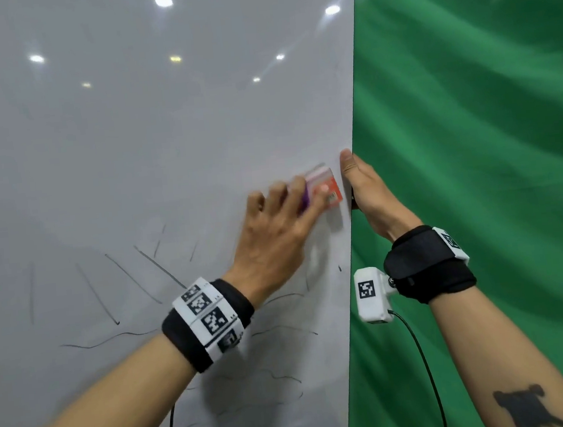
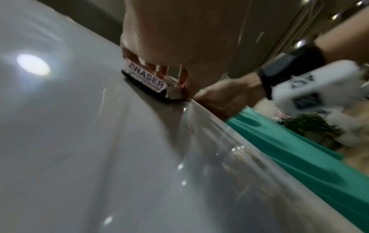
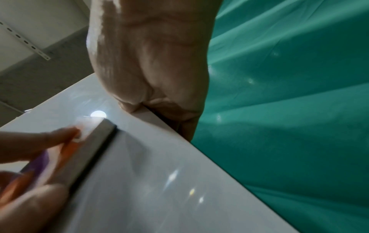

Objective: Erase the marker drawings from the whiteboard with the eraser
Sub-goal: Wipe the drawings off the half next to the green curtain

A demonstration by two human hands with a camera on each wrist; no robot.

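While the person stands at the board:
Left hand point(image 1: 277, 237): fingers curled around the eraser point(image 1: 322, 190), pressing it on the whiteboard point(image 1: 163, 138) near its right edge.
Right hand point(image 1: 369, 192): thumb and fingers clamped on that edge.
Marker drawings point(image 1: 148, 271): below the eraser.

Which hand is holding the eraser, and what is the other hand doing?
The left hand grips the eraser against the whiteboard. The right hand holds no eraser; it grips the board's right edge, beside the green cloth.
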